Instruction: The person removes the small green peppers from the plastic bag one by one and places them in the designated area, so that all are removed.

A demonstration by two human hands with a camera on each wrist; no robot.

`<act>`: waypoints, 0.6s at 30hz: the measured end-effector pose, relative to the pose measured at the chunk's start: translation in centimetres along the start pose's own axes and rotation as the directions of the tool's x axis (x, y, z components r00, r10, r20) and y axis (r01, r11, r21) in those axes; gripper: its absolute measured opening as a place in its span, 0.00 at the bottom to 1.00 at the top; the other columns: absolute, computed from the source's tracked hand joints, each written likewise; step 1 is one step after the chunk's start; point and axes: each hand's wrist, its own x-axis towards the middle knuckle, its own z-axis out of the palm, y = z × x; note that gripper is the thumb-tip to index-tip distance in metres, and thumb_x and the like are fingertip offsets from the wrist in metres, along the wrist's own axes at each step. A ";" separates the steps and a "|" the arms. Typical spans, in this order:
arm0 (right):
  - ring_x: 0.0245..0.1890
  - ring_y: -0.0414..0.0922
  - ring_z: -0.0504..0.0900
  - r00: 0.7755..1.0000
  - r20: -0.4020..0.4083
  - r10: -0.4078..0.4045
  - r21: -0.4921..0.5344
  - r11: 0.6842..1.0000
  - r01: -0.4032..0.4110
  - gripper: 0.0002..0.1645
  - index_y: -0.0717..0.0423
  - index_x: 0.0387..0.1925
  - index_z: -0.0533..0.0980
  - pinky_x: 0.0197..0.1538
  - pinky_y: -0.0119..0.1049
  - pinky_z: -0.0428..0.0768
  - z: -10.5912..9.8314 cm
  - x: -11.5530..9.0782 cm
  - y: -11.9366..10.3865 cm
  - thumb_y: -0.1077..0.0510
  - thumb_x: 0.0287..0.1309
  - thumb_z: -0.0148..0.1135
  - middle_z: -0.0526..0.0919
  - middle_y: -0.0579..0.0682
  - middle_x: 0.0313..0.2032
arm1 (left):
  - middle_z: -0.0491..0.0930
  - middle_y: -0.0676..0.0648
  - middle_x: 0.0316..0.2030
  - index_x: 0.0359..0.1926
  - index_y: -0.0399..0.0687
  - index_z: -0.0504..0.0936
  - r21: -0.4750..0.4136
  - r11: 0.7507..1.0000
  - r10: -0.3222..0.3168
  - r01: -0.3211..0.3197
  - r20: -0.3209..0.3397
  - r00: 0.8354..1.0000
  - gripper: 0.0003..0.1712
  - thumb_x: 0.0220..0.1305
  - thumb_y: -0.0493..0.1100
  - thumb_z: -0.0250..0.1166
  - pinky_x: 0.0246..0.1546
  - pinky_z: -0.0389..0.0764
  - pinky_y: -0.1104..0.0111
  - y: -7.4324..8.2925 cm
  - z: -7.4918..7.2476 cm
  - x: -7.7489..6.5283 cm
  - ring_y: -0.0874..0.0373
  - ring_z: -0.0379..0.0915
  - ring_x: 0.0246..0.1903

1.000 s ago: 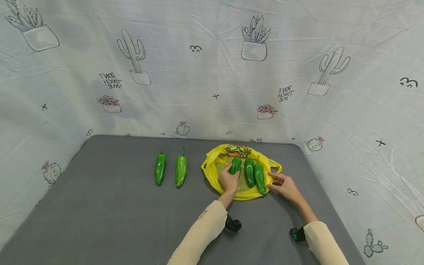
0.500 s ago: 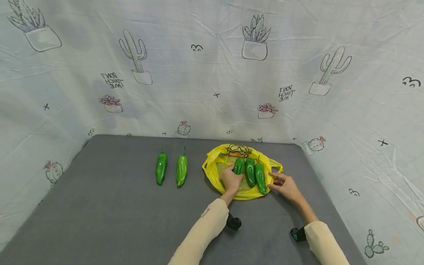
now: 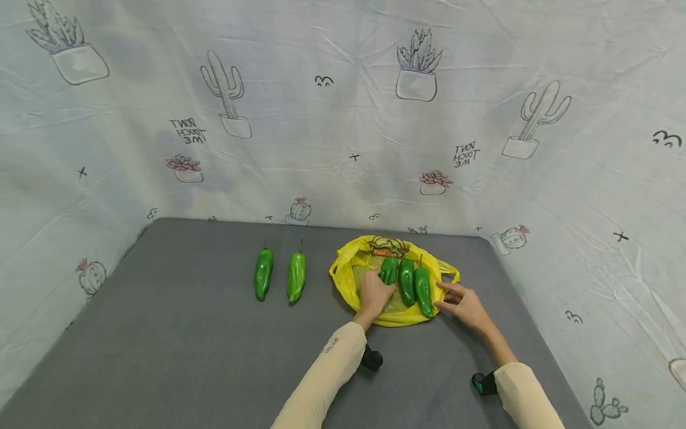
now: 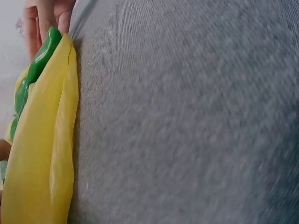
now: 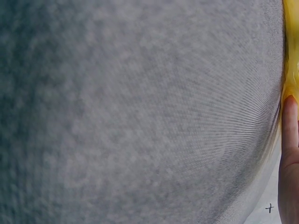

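In the head view a yellow plastic bag (image 3: pixel 343 286) lies spread with its mouth up. My left hand (image 3: pixel 375 294) reaches over its near left side and grips a green chili pepper (image 3: pixel 389 268), partly covered by the fingers. Two more green peppers, a middle one (image 3: pixel 407 282) and a right one (image 3: pixel 424 292), lie side by side in the bag. My right hand (image 3: pixel 465 305) touches the bag's right side with extended, spread fingers. In the right wrist view its straight digit (image 5: pixel 290 123) meets the yellow plastic.
Two other green peppers, a darker one (image 3: pixel 263 274) and a lighter one (image 3: pixel 296 277), lie on the grey tabletop (image 3: pixel 177 333) left of the bag. A cactus-print cloth (image 3: pixel 348 119) hangs behind and along the sides.
My left hand has shifted slightly right with its pepper, bringing it closer to the middle pepper. The right hand stays at the bag's edge. The head view has shifted a little.
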 end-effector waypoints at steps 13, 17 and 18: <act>0.40 0.42 0.83 1.000 0.006 0.012 0.037 0.999 -0.012 0.31 0.69 0.57 0.74 0.36 0.27 0.80 0.2 0.2 0.2 0.61 0.52 0.72 0.77 0.67 0.53 | 0.83 0.44 0.23 0.46 0.34 0.84 0.236 0.965 0.068 -0.115 0.196 0.978 0.24 0.48 0.42 0.74 0.14 0.72 0.79 0.5 -3.9 1.4 0.66 0.71 0.14; 0.40 0.45 0.83 1.000 -0.002 0.005 0.020 1.000 -0.005 0.31 0.69 0.57 0.74 0.36 0.28 0.81 0.2 0.0 -0.1 0.61 0.52 0.71 0.77 0.67 0.53 | 0.85 0.40 0.32 0.53 0.33 0.80 0.185 0.977 0.067 -0.107 0.212 0.975 0.30 0.49 0.43 0.74 0.17 0.76 0.78 1.2 -5.4 1.4 0.63 0.76 0.18; 0.41 0.46 0.83 1.000 0.000 0.002 0.011 1.000 -0.002 0.31 0.69 0.57 0.74 0.36 0.28 0.80 0.2 -0.1 -0.1 0.61 0.53 0.70 0.77 0.67 0.54 | 0.85 0.39 0.34 0.54 0.33 0.80 0.169 0.979 0.072 -0.110 0.212 0.975 0.30 0.50 0.43 0.74 0.18 0.76 0.77 1.3 -5.8 1.4 0.62 0.77 0.19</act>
